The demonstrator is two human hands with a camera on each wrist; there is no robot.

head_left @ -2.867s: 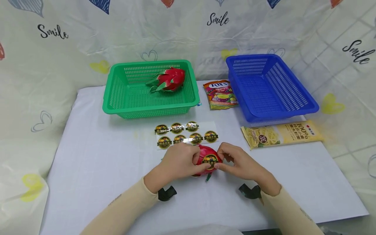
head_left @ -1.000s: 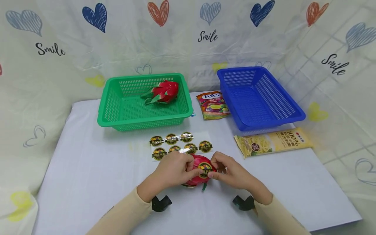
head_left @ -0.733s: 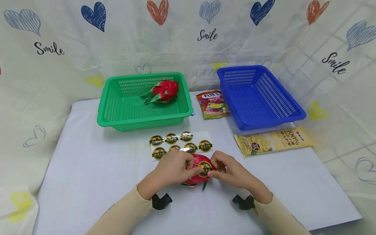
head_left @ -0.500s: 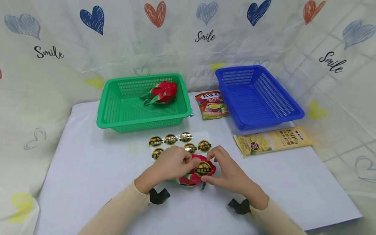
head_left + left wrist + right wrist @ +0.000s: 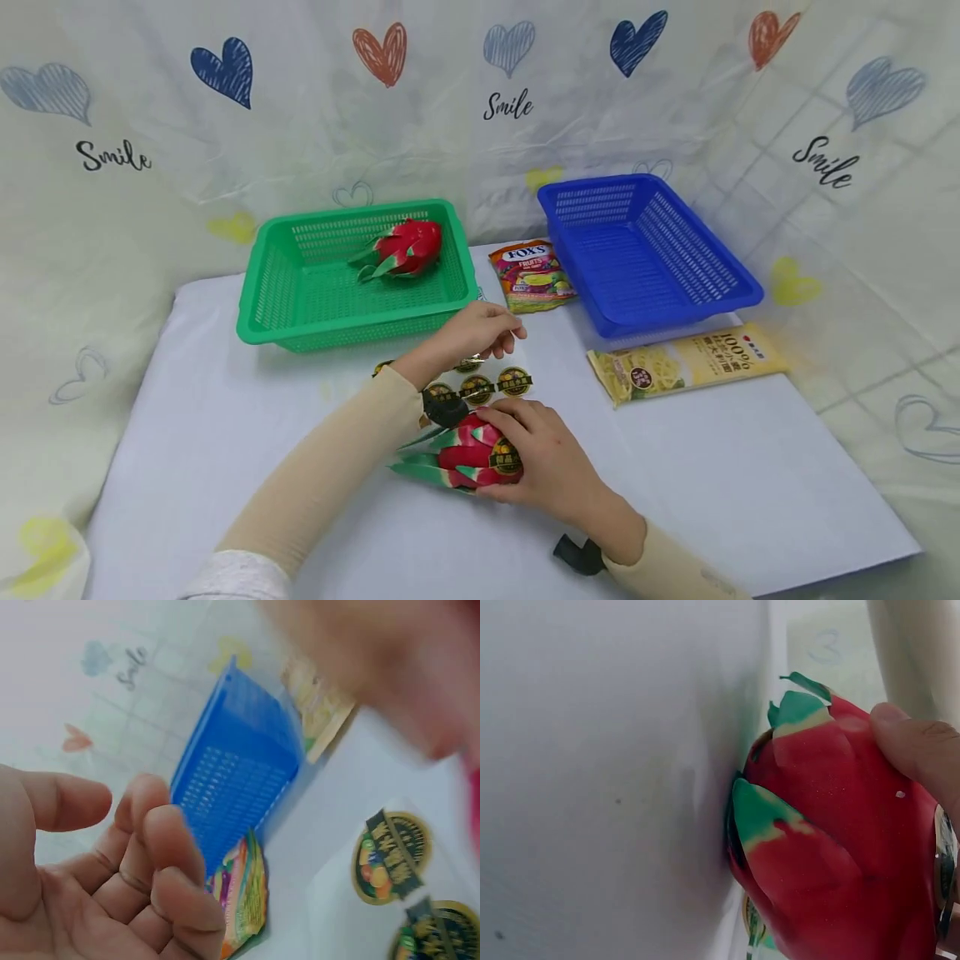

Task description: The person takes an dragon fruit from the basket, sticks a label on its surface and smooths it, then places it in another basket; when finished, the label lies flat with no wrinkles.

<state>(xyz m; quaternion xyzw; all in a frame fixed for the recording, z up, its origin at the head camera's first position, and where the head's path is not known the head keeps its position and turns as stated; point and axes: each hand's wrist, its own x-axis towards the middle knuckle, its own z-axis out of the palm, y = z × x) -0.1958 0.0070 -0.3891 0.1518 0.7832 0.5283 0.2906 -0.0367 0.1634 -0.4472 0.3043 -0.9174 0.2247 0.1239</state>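
A red dragon fruit (image 5: 461, 467) with green-tipped leaves lies at the front middle of the table, its leaves pointing left. My right hand (image 5: 558, 462) grips its right end, thumb on the near side and fingers over the far side. A round black-and-gold sticker (image 5: 505, 457) sits on the fruit's skin beside the fingers. My left hand (image 5: 480, 331) hangs over the sticker sheet near the green basket, fingers loosely curled. In the left wrist view that hand's palm and fingers (image 5: 176, 840) hold nothing. The sheet bears several round stickers (image 5: 514, 382), partly hidden by the left forearm.
The green basket (image 5: 360, 321) at the back left holds another dragon fruit (image 5: 408, 248). A candy bag (image 5: 531, 277) lies between it and the blue basket (image 5: 652, 250). A yellow pasta pack (image 5: 690, 364) lies in front of the blue basket.
My left hand has let go of the dragon fruit and moved away over the sticker sheet. My right hand has closed round the fruit, which has shifted left, its leaves now showing.
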